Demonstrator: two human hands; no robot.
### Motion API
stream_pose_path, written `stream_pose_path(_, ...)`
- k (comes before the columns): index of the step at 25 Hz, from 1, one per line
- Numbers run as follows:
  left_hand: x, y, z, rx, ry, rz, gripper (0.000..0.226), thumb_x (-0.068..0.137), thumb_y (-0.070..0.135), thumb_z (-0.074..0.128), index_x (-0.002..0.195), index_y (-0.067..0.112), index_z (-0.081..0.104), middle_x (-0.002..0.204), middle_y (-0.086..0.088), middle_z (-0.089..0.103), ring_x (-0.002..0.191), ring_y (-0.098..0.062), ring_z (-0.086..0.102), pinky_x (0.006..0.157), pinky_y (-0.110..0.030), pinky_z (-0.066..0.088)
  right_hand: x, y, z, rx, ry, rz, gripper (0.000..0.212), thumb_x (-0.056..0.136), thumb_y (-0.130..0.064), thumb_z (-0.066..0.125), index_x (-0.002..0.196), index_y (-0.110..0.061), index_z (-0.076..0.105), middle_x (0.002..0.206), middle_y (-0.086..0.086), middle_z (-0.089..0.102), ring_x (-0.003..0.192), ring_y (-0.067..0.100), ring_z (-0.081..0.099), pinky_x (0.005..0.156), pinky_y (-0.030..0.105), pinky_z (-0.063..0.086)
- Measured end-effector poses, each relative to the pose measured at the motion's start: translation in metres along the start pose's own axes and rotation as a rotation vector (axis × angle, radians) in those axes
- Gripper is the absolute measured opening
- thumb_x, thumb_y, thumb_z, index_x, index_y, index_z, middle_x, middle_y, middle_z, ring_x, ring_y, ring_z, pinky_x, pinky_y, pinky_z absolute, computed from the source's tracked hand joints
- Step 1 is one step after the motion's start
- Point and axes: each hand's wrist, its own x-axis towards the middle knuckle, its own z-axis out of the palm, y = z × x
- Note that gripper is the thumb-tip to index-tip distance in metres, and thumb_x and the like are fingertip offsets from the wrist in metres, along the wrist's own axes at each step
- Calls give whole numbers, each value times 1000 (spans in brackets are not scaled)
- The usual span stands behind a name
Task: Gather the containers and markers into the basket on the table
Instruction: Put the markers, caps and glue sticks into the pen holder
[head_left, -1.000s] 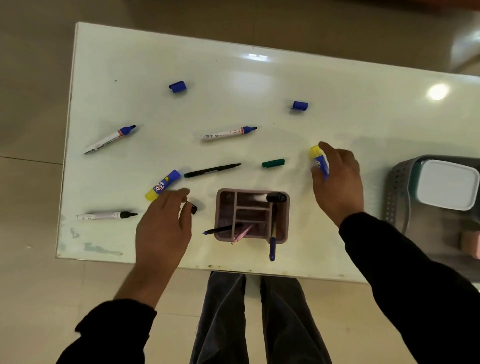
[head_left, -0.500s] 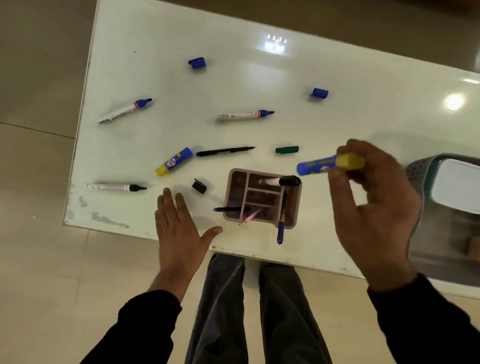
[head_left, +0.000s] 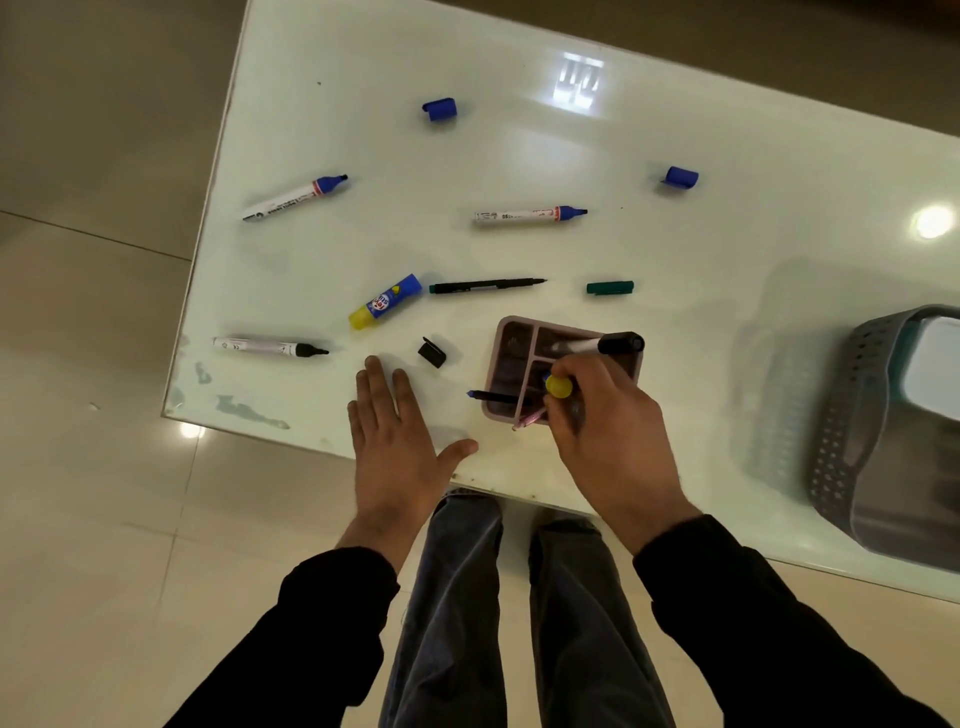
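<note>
Clock centred on the pink organiser (head_left: 492, 374), 12 = far edge of the surface (head_left: 727, 312).

- 9 o'clock, far out: black-tipped marker (head_left: 270, 347), uncapped, lying flat.
- 10 o'clock, far out: blue-tipped marker (head_left: 293, 197), uncapped, tip pointing to 2.
- 10 o'clock, nearer: loose glue stick (head_left: 385, 301), lying flat, yellow end toward the near edge.
- 8 o'clock: left grip (head_left: 395, 441), palm down, fingers straight and spread, holding nothing. It sits at the near edge. Can't tell if it touches the surface.
- 9 o'clock, close in: black cap (head_left: 432, 353), just beyond the left fingertips and apart from them.
- 11 o'clock, far: blue cap (head_left: 439, 109).
- 11 o'clock, near: thin black pen (head_left: 485, 286), tip pointing to 3.
- 12 o'clock: second blue-tipped marker (head_left: 530, 214), uncapped.
- Organiser: black-capped marker (head_left: 597, 344) lies across its far side. Pens poke out of its near left corner.
- Right grip (head_left: 613, 431): fingers curled round the held glue stick (head_left: 559, 386), yellow end up, over the organiser's near side. Can't tell which compartment.
- 1 o'clock, near: green cap (head_left: 610, 287).
- 1 o'clock, far: another blue cap (head_left: 680, 177).
- 3–4 o'clock: grey basket (head_left: 841, 441) at the right end of the surface, white-lidded container (head_left: 935, 369) inside, well apart from the markers.
</note>
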Motion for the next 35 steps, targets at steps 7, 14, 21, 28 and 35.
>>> stream_pose_path(7,-7,-10,-16,-81,122,-6,98,82,52,73,153,4,24,164,-19,13,151,-34,12,121,-50,22,1,-32,-19,-9,34,-11,31,87,-18,69,116,-21,57,115,3,67,95,21,68,78,35,60)
stream_pose_path(14,-6,-42,-27,-126,211,-79,69,82,34,79,136,2,50,147,-18,44,133,-37,43,103,-50,45,79,-113,34,-121,-152,-345,34,89,-13,60,122,-19,61,117,2,61,105,23,57,79,34,49)
stream_pose_path(21,8,-42,-29,-87,152,-142,70,69,33,88,125,4,58,140,-14,49,127,-33,47,94,-46,47,143,-123,108,-704,-391,-430,33,85,-3,43,116,-10,55,117,14,51,101,34,49,73,37,30)
stream_pose_path(28,24,-46,-38,-124,104,-210,77,58,41,92,120,11,56,128,-7,47,115,-27,44,91,-39,43,128,-119,74,-419,-207,-421,32,92,-8,55,122,-15,63,108,10,56,86,29,55,68,37,44)
stream_pose_path(35,20,-42,-44,-113,97,-195,76,59,40,92,119,11,56,127,-10,45,116,-31,43,93,-42,42,67,-59,-33,-48,-4,-129,33,91,-21,68,123,-19,63,113,-3,67,98,17,62,84,32,51)
